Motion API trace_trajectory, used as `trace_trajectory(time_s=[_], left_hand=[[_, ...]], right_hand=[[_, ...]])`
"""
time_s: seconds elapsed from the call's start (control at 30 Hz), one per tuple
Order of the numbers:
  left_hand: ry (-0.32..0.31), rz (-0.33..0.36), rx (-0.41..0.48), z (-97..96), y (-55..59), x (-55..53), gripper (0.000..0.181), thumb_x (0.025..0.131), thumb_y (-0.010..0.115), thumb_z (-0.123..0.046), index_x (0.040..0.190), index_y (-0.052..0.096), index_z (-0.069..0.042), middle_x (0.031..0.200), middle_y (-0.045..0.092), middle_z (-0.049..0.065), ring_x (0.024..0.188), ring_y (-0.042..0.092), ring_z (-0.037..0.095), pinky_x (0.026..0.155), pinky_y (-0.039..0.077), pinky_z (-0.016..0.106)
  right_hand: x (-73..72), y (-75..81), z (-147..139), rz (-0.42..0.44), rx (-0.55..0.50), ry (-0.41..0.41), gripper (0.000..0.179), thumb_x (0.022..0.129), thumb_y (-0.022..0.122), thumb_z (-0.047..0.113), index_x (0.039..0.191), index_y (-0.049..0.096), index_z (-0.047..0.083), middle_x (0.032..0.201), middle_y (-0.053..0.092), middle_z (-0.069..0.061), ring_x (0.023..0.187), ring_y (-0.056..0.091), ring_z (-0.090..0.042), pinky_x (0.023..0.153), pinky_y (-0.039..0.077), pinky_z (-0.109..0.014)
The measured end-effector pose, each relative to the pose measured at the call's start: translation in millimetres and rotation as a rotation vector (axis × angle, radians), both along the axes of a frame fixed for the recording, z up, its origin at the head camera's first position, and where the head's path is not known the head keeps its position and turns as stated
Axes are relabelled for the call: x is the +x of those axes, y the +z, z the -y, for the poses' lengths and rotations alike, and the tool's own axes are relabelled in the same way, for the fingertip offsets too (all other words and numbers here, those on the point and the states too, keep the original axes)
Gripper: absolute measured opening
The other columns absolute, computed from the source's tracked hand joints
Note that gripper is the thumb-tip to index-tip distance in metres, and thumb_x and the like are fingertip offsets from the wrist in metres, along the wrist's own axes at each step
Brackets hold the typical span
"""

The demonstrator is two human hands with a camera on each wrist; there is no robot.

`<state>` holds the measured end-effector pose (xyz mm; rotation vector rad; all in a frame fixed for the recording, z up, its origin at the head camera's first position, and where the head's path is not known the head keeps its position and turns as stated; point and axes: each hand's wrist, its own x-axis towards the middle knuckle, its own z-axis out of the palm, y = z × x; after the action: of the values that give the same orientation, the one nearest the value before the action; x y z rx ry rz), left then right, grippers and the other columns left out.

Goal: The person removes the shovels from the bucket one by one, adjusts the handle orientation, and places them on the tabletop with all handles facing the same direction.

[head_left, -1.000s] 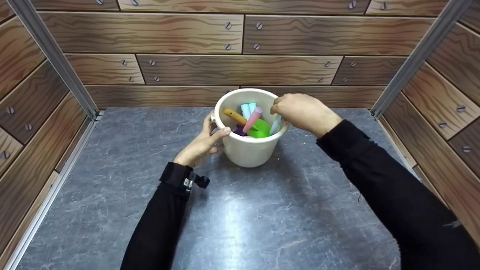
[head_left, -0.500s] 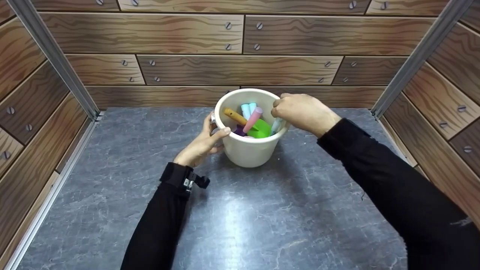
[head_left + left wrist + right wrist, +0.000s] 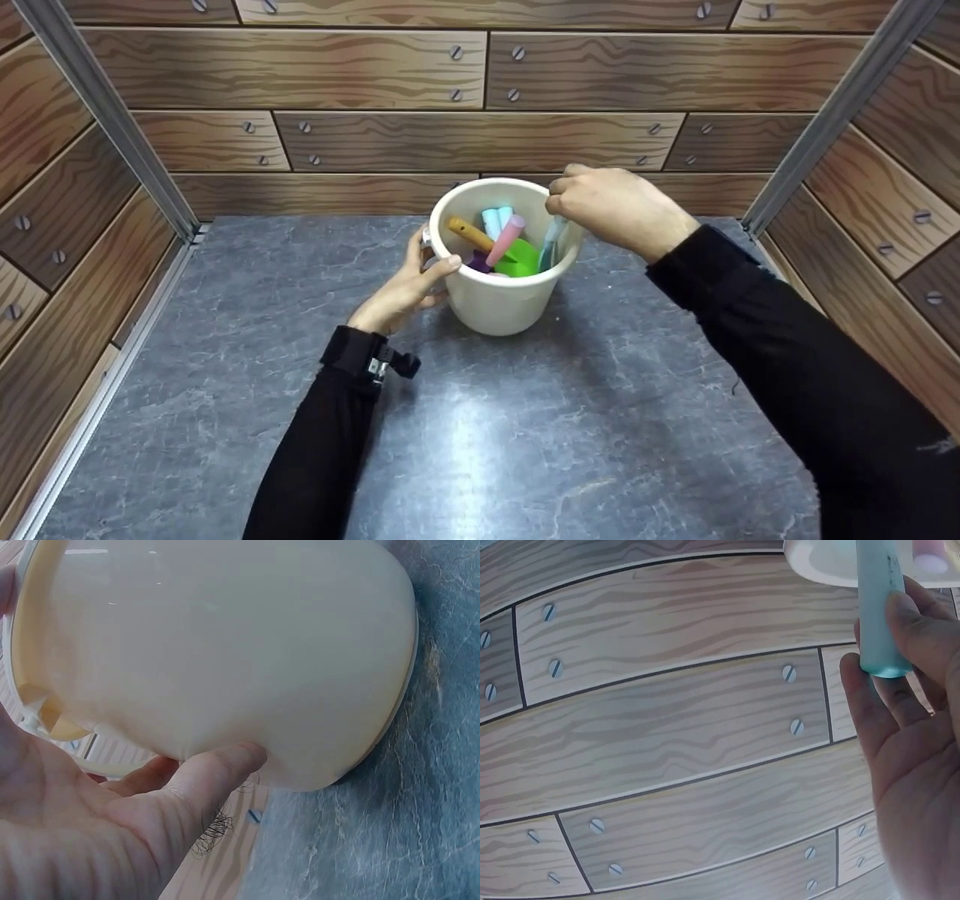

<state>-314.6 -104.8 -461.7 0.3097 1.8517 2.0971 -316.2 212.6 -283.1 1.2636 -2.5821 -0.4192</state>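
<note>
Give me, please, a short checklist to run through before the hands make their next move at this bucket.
1. Bucket standing base down on the table: ok.
2. Left hand steadying the bucket: ok, with its thumb at the rim and fingers against the side.
3. Right hand holding the light blue handle: ok, it is between thumb and fingers.
4. Held item fully clear of the bucket: not ok, its lower part is inside the rim.
5. Held item free of the green piece beside it: cannot tell, any contact is hidden from view.
</note>
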Motion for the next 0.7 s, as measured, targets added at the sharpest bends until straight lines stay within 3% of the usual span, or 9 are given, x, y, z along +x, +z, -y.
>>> trace_trajectory(time_s=[0.17,0.43,0.7], left_hand=[[-0.001,-0.001,0.000,0.0,-2.0,-0.8,0.118,0.106,0.079,-0.040,0.188,-0.004,-0.029,0.199,0.001,0.016,0.180,0.029,0.051,0.138,0.044,0.076],[0.010,0.020,0.006,-1.5,-0.8,-1.3,0.115,0.108,0.077,-0.035,0.189,-0.005,-0.028,0.199,0.002,0.017,0.180,0.029,0.049,0.137,0.047,0.073],[0.010,0.015,0.010,-0.9,-0.9,-1.2,0.118,0.106,0.079,-0.038,0.189,-0.004,-0.028,0.199,0.002,0.016,0.180,0.029,0.049,0.137,0.046,0.075]], right_hand=[[1.0,8.5,-2.3,0.000,-0.003,0.001,0.019,0.098,0.078,-0.003,0.113,0.087,0.007,0.114,0.084,-0.010,0.105,0.071,-0.034,0.077,0.072,-0.047],[0.2,25.7,-5.2,0.000,-0.012,-0.022,0.018,0.103,0.077,0.001,0.118,0.085,0.004,0.120,0.084,-0.012,0.113,0.072,-0.035,0.089,0.074,-0.049],[2.2,41.2,-10.0,-0.040,-0.074,-0.006,0.018,0.102,0.075,0.000,0.117,0.084,0.004,0.116,0.082,-0.013,0.118,0.072,-0.036,0.091,0.073,-0.053]])
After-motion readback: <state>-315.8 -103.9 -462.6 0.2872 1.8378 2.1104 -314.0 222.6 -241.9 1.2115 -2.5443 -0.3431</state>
